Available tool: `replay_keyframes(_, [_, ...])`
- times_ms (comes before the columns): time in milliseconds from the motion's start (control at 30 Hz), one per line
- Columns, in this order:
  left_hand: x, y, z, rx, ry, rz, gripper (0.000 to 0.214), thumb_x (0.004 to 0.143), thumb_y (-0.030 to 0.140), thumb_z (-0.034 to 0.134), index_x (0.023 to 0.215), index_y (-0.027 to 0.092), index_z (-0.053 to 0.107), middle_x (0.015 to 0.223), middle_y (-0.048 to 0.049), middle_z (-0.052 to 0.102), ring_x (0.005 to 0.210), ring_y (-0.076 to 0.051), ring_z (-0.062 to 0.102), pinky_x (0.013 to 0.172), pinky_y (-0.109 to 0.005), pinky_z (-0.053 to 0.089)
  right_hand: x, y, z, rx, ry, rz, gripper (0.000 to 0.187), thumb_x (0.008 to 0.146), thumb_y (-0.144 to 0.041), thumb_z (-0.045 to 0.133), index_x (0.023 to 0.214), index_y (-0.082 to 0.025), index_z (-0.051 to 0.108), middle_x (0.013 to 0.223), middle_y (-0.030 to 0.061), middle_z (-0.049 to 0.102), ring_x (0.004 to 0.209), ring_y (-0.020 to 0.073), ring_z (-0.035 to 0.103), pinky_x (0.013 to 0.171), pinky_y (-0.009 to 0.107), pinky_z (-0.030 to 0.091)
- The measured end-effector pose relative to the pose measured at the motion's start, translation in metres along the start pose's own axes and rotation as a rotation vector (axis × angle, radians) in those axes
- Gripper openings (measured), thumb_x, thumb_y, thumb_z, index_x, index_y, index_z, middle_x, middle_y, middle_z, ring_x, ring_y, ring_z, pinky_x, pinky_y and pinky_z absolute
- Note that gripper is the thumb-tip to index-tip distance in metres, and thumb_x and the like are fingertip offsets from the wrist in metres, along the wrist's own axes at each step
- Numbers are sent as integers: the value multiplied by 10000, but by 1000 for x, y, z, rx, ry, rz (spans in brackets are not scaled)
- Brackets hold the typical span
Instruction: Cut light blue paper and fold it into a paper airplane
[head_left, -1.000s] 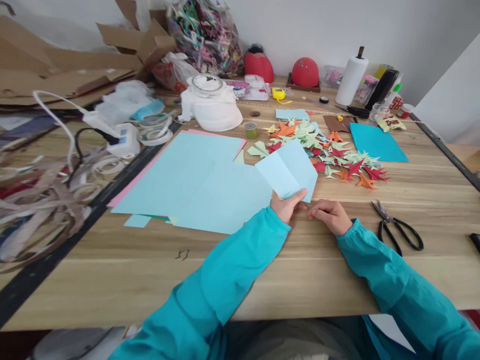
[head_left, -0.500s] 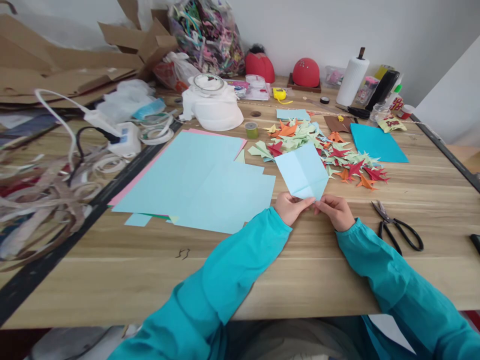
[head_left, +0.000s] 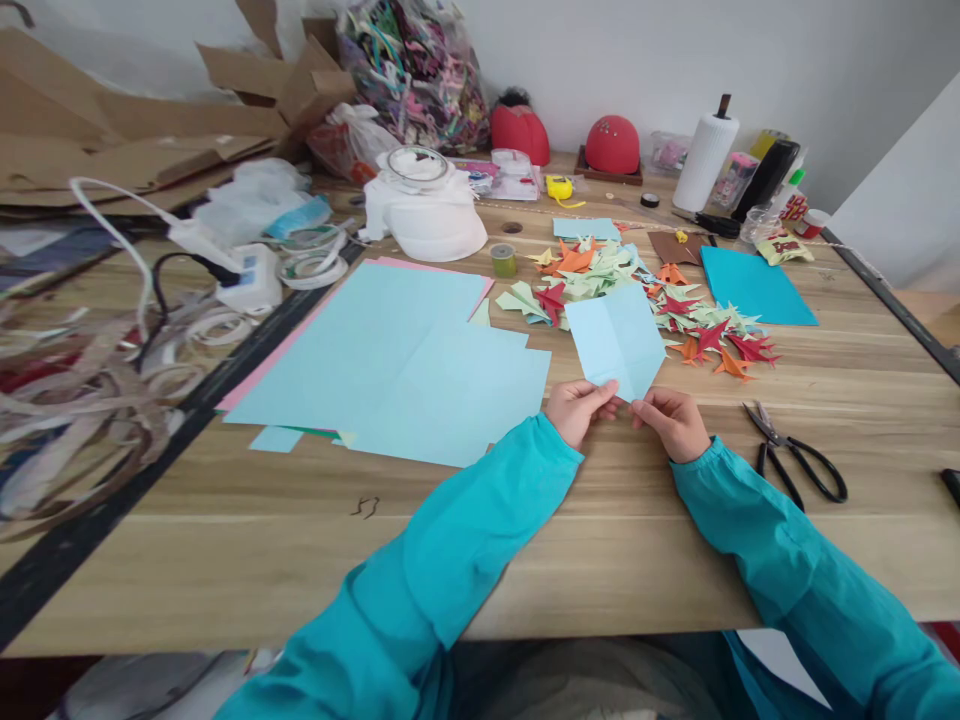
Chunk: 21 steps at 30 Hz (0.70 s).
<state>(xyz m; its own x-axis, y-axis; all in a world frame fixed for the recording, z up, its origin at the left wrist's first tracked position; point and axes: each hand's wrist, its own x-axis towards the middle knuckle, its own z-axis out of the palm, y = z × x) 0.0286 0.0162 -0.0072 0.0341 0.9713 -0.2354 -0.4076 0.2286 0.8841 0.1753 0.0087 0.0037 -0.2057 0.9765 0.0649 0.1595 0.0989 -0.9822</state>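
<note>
A small light-blue sheet of paper [head_left: 616,335], creased down its middle and with its near corners folded in, is raised above the table between my hands. My left hand [head_left: 579,410] pinches its near left edge, thumb on top. At the near corner, the fingertips of my right hand [head_left: 669,420] grip the paper too. Just beyond it lies a pile of folded paper pieces [head_left: 607,270] in pale green, red and orange. Black-handled scissors [head_left: 795,452] rest to the right of my right hand.
Large light-blue sheets [head_left: 390,360] lie over pink ones on the left. A teal paper stack [head_left: 757,286] is at the right, a roll of green tape [head_left: 503,261] behind the sheets. Cables and a power strip [head_left: 251,280] crowd the far left. A white bottle [head_left: 705,160] stands at the back.
The small blue paper has shifted slightly to the right and turned a little. My left thumb has moved from its near corner to further up its left edge.
</note>
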Motion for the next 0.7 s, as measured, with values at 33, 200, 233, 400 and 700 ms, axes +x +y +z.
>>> replay_keyframes(33, [0,1,0,-26,-4,-15,351,503,424,788,542,107,644,569,-55,645,501,-111,557,508,-254,463,0,0,0,7,-2,0,386,675,-527,644,501,-191,568,490,-1,557,503,112,440,515,258,336])
replay_keyframes(200, [0,5,0,-104,-31,-28,386,531,456,768,547,96,629,536,-51,616,490,-115,550,479,-246,449,0,-1,1,41,9,13,380,658,-528,662,497,-193,582,486,2,571,504,116,452,528,264,350])
replay_keyframes(233, [0,6,0,-114,-44,-28,400,541,472,758,557,94,630,529,-50,610,487,-114,545,473,-244,446,0,-2,1,52,14,15,373,653,-523,668,498,-193,588,490,2,579,505,117,460,538,267,361])
replay_keyframes(400, [-1,7,-1,-133,-80,-9,423,558,507,735,578,97,632,513,-49,598,477,-117,535,450,-240,432,-1,-4,1,89,42,20,342,636,-493,691,486,-198,601,483,-2,593,511,121,485,567,275,387])
replay_keyframes(700, [-3,5,-2,39,-95,27,306,556,409,746,592,109,694,635,-81,675,505,-115,532,483,-250,443,6,14,-6,295,241,63,222,647,-386,725,579,-187,651,523,-12,603,511,99,486,525,247,375])
